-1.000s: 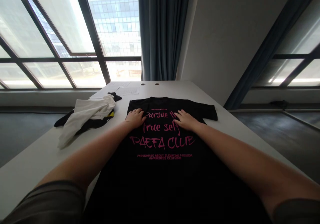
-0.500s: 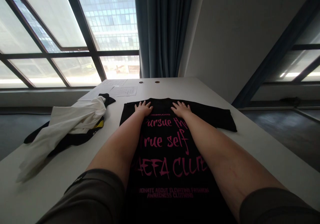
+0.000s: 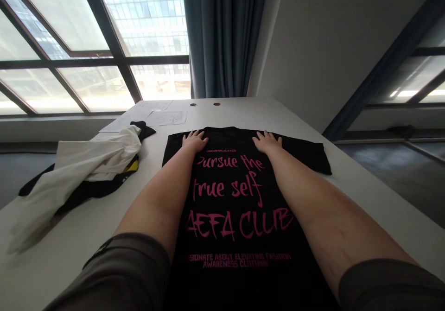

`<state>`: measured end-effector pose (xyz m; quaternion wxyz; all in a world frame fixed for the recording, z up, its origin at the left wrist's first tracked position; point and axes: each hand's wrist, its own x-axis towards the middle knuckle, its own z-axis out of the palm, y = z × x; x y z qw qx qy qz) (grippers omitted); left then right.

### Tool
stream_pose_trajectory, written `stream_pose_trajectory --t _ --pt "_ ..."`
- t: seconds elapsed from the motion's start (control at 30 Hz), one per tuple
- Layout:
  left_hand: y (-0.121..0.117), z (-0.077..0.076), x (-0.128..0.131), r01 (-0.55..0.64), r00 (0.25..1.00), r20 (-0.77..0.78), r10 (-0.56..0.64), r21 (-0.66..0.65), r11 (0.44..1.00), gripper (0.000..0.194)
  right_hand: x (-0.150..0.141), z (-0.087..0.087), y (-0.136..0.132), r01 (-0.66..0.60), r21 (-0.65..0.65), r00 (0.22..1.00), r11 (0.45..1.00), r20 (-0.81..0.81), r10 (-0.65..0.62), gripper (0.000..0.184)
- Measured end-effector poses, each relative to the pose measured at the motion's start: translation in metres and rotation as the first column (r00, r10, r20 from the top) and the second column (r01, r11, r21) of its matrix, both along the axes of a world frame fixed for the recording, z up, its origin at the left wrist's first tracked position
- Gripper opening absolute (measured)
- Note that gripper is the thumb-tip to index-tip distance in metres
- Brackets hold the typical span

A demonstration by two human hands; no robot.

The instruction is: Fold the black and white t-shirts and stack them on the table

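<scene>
A black T-shirt [image 3: 239,281] with pink lettering lies spread on the white table, its collar at the far end. My left hand [image 3: 195,141] rests flat on the shirt near the left shoulder, fingers apart. On the other side of the collar, my right hand [image 3: 267,142] lies open on the fabric near the right shoulder. The right sleeve stretches out over the tabletop; part of the left side is hidden behind my left forearm.
To the left sits a heap of white and black clothes [image 3: 93,158] with a yellow patch. Sheets of paper [image 3: 167,117] lie at the back left of the white table [image 3: 243,111]. Two round holes are near its far edge. A blue curtain [image 3: 222,37] and windows stand behind.
Both hands have slid away from me, up the shirt to its shoulders. Most recently my right hand has shifted outward to the right. The camera view has come closer to the shirt.
</scene>
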<state>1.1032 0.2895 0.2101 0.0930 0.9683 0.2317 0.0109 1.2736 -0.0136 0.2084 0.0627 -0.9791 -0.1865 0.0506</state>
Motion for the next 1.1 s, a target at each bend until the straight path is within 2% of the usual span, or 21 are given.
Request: stream_pose_trajectory --t 0.1,0.2,0.37,0.47,0.57,0.67,0.77,0.9,0.97,1.03,1.1 --pt "0.001 -0.001 0.002 0.005 1.0 -0.001 -0.005 -0.001 1.0 0.078 0.016 -0.001 -0.036 -0.02 0.006 1.0 1.0 0.006 0.02 0.075" --pt "0.002 -0.002 0.003 0.004 1.0 0.0 -0.004 -0.003 1.0 0.078 0.03 -0.006 -0.083 -0.057 0.02 0.998 0.998 0.022 0.057 0.075" --pt "-0.001 0.0 0.001 0.008 1.0 -0.005 -0.008 -0.002 1.0 0.077 0.045 -0.016 -0.165 0.006 -0.027 0.998 1.0 0.056 -0.005 0.071" --pt "-0.002 0.002 0.001 0.0 1.0 -0.01 0.0 0.007 1.0 0.076 0.05 -0.018 -0.192 0.076 -0.013 0.996 0.997 0.051 -0.075 0.071" --pt "-0.003 0.003 0.002 -0.012 1.0 -0.018 0.012 0.013 1.0 0.075 0.052 -0.016 -0.198 0.155 -0.013 0.987 0.988 0.05 -0.154 0.075" --pt "-0.006 0.003 0.002 -0.022 1.0 -0.022 0.022 0.012 1.0 0.076 0.049 -0.012 -0.192 0.246 -0.005 0.968 0.969 0.041 -0.246 0.081" --pt "-0.011 0.005 -0.003 -0.017 1.0 -0.024 0.017 0.005 1.0 0.075 0.043 -0.008 -0.185 0.283 0.02 0.959 0.959 0.023 -0.283 0.08" --pt "-0.012 0.02 -0.017 -0.021 0.996 0.086 0.01 0.133 0.991 0.071 0.036 -0.001 -0.188 0.355 0.003 0.932 0.935 0.084 -0.354 0.082" --pt "-0.009 0.03 -0.022 -0.122 0.987 0.124 0.1 0.19 0.974 0.07 0.034 0.005 -0.193 0.416 -0.045 0.905 0.908 0.118 -0.408 0.084" --pt "-0.009 0.035 -0.023 -0.233 0.972 0.033 0.231 0.163 0.959 0.071 0.032 0.012 -0.196 0.465 -0.086 0.882 0.881 0.129 -0.453 0.082" --pt "-0.012 0.034 -0.02 -0.288 0.948 -0.1 0.301 0.124 0.949 0.074 0.028 0.02 -0.194 0.47 -0.103 0.879 0.877 0.15 -0.453 0.075"
